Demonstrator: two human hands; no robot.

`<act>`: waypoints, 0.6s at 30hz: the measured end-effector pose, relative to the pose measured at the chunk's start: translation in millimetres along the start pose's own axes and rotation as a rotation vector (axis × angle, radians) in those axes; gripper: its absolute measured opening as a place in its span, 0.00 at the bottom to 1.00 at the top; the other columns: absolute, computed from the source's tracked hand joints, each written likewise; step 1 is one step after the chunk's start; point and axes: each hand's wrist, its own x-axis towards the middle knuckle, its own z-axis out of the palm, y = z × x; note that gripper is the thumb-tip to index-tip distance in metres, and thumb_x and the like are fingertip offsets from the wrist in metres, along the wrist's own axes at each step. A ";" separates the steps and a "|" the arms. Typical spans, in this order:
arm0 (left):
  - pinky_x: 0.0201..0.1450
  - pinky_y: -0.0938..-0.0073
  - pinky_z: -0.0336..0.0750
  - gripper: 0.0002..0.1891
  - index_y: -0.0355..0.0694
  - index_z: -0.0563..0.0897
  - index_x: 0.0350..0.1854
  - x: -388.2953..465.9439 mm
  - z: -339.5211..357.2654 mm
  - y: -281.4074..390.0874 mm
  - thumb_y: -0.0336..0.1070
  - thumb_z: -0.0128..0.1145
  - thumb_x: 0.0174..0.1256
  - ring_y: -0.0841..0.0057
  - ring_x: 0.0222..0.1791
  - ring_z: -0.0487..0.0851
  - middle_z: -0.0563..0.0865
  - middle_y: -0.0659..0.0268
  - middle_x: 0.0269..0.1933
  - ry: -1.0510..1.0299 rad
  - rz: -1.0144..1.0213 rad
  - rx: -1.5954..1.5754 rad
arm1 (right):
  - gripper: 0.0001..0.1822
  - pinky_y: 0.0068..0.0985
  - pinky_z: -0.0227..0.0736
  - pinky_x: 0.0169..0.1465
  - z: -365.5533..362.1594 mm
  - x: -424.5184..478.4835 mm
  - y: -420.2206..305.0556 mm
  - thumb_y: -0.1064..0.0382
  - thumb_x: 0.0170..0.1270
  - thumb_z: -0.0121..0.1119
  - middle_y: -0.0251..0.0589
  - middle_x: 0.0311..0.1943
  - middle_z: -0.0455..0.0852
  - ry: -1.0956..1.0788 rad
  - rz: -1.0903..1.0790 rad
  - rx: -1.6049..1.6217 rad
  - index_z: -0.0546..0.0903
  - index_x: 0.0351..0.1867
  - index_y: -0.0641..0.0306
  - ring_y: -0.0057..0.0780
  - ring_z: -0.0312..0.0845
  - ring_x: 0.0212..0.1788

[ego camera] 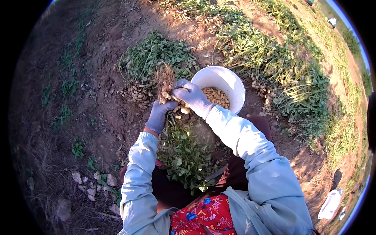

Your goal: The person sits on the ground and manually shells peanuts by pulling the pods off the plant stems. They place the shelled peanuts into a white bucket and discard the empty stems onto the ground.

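Note:
My left hand [160, 115], in a grey-purple knit glove, grips the stems of an uprooted peanut plant [188, 155]. Its roots and pods point away from me, and its leaves hang down between my legs. My right hand [192, 95], gloved alike, has its fingers curled at the pods beside the root end, at the near left rim of a white plastic bucket [239, 88]. Whether a pod is between those fingers is hidden. Loose peanuts [216, 96] lie in the bottom of the bucket.
Beyond my hands lies a heap of peanut plants [158, 54] with a cluster of pods [138, 94]. A long row of pulled plants [264, 58] curves along the right. Stones [111, 179] lie at the lower left, and a white object [330, 204] rests at the lower right.

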 end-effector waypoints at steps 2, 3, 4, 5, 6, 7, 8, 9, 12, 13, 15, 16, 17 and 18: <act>0.48 0.74 0.78 0.19 0.33 0.80 0.50 4.8 11.1 -0.7 0.35 0.59 0.57 0.77 0.42 0.84 0.85 0.65 0.42 0.041 -0.054 0.029 | 0.14 0.17 0.71 0.46 -1.1 -2.8 -4.1 0.64 0.60 0.58 0.32 0.40 0.81 0.097 -0.010 -0.181 0.79 0.46 0.66 0.17 0.75 0.40; 0.48 0.74 0.78 0.19 0.33 0.80 0.51 7.6 15.1 -1.5 0.35 0.60 0.57 0.76 0.42 0.84 0.85 0.65 0.42 0.002 -0.031 0.030 | 0.14 0.18 0.72 0.46 -4.7 -2.0 -2.2 0.64 0.60 0.58 0.33 0.39 0.82 0.113 0.000 -0.068 0.79 0.46 0.67 0.18 0.76 0.40; 0.49 0.74 0.78 0.19 0.33 0.79 0.51 10.0 18.6 -2.0 0.35 0.60 0.57 0.76 0.42 0.84 0.85 0.65 0.43 -0.036 -0.008 0.029 | 0.13 0.19 0.73 0.46 -8.8 0.4 0.7 0.64 0.60 0.57 0.35 0.39 0.83 0.128 0.010 0.045 0.79 0.45 0.68 0.20 0.78 0.40; 0.50 0.74 0.77 0.20 0.33 0.79 0.52 12.5 22.5 -2.8 0.35 0.60 0.57 0.75 0.42 0.84 0.85 0.64 0.43 -0.074 0.015 0.029 | 0.13 0.20 0.75 0.46 -13.0 1.4 3.2 0.64 0.59 0.57 0.37 0.38 0.85 0.142 0.019 0.158 0.80 0.44 0.69 0.22 0.79 0.40; 0.49 0.74 0.77 0.19 0.33 0.79 0.51 13.4 23.6 -3.5 0.35 0.60 0.57 0.75 0.42 0.84 0.85 0.64 0.44 -0.091 0.027 -0.002 | 0.12 0.20 0.75 0.46 -12.2 -0.1 -3.4 0.66 0.62 0.56 0.38 0.38 0.84 0.148 0.041 0.243 0.79 0.45 0.68 0.23 0.80 0.40; 0.49 0.73 0.77 0.19 0.32 0.80 0.51 14.4 25.0 -4.4 0.34 0.60 0.57 0.75 0.42 0.84 0.85 0.64 0.44 -0.107 0.038 -0.033 | 0.12 0.20 0.75 0.46 -14.6 -0.8 -6.0 0.65 0.63 0.56 0.37 0.39 0.84 0.139 0.075 0.274 0.79 0.46 0.68 0.22 0.80 0.40; 0.49 0.73 0.77 0.19 0.32 0.80 0.51 15.5 26.7 -5.5 0.34 0.60 0.58 0.75 0.42 0.84 0.85 0.64 0.44 -0.123 0.051 -0.064 | 0.12 0.20 0.75 0.46 -18.6 -1.4 -7.5 0.65 0.65 0.56 0.37 0.40 0.83 0.129 0.110 0.305 0.78 0.47 0.68 0.21 0.79 0.41; 0.49 0.73 0.78 0.18 0.32 0.80 0.50 17.1 30.0 -5.3 0.33 0.60 0.58 0.75 0.41 0.84 0.85 0.64 0.44 -0.143 0.063 -0.094 | 0.12 0.19 0.75 0.47 -22.2 -2.1 -9.3 0.64 0.66 0.56 0.36 0.40 0.83 0.122 0.143 0.336 0.78 0.47 0.68 0.20 0.79 0.41; 0.47 0.72 0.79 0.18 0.32 0.80 0.50 22.2 40.4 -6.2 0.34 0.60 0.58 0.74 0.40 0.84 0.85 0.63 0.43 -0.138 0.031 -0.181 | 0.12 0.20 0.75 0.46 -24.9 -2.0 -12.8 0.64 0.65 0.55 0.37 0.40 0.83 0.200 0.146 0.372 0.78 0.47 0.68 0.22 0.78 0.40; 0.45 0.73 0.79 0.17 0.32 0.80 0.49 26.1 41.4 -9.1 0.34 0.60 0.58 0.74 0.39 0.85 0.86 0.63 0.42 -0.129 0.038 -0.200 | 0.13 0.20 0.75 0.46 -24.7 -1.0 -14.1 0.64 0.65 0.56 0.37 0.40 0.83 0.237 0.173 0.366 0.78 0.47 0.69 0.22 0.78 0.40; 0.41 0.74 0.79 0.13 0.33 0.82 0.44 36.1 51.4 -17.4 0.33 0.60 0.57 0.76 0.35 0.84 0.86 0.65 0.37 -0.002 -0.033 -0.189 | 0.14 0.23 0.73 0.44 -33.8 5.2 -3.1 0.66 0.61 0.55 0.38 0.38 0.83 0.382 0.004 -0.094 0.80 0.47 0.69 0.24 0.78 0.39; 0.41 0.75 0.78 0.12 0.34 0.83 0.43 39.3 54.7 -21.1 0.32 0.60 0.57 0.77 0.35 0.84 0.86 0.66 0.37 0.014 -0.020 -0.199 | 0.14 0.24 0.73 0.44 -31.9 6.2 -3.6 0.66 0.61 0.56 0.39 0.37 0.84 0.438 -0.028 -0.201 0.80 0.46 0.69 0.25 0.78 0.38; 0.41 0.76 0.77 0.12 0.34 0.83 0.42 43.3 55.3 -26.4 0.32 0.61 0.56 0.78 0.35 0.83 0.85 0.67 0.36 0.030 -0.007 -0.209 | 0.14 0.24 0.73 0.44 -29.6 7.1 -4.1 0.66 0.60 0.56 0.40 0.36 0.85 0.494 -0.062 -0.307 0.81 0.46 0.69 0.25 0.79 0.38; 0.39 0.75 0.78 0.14 0.31 0.82 0.45 50.5 53.1 -34.5 0.34 0.59 0.60 0.76 0.34 0.85 0.86 0.64 0.38 0.032 0.015 -0.162 | 0.13 0.24 0.73 0.44 -33.0 12.0 5.7 0.65 0.60 0.56 0.42 0.35 0.85 0.561 -0.109 -0.432 0.81 0.45 0.69 0.26 0.80 0.37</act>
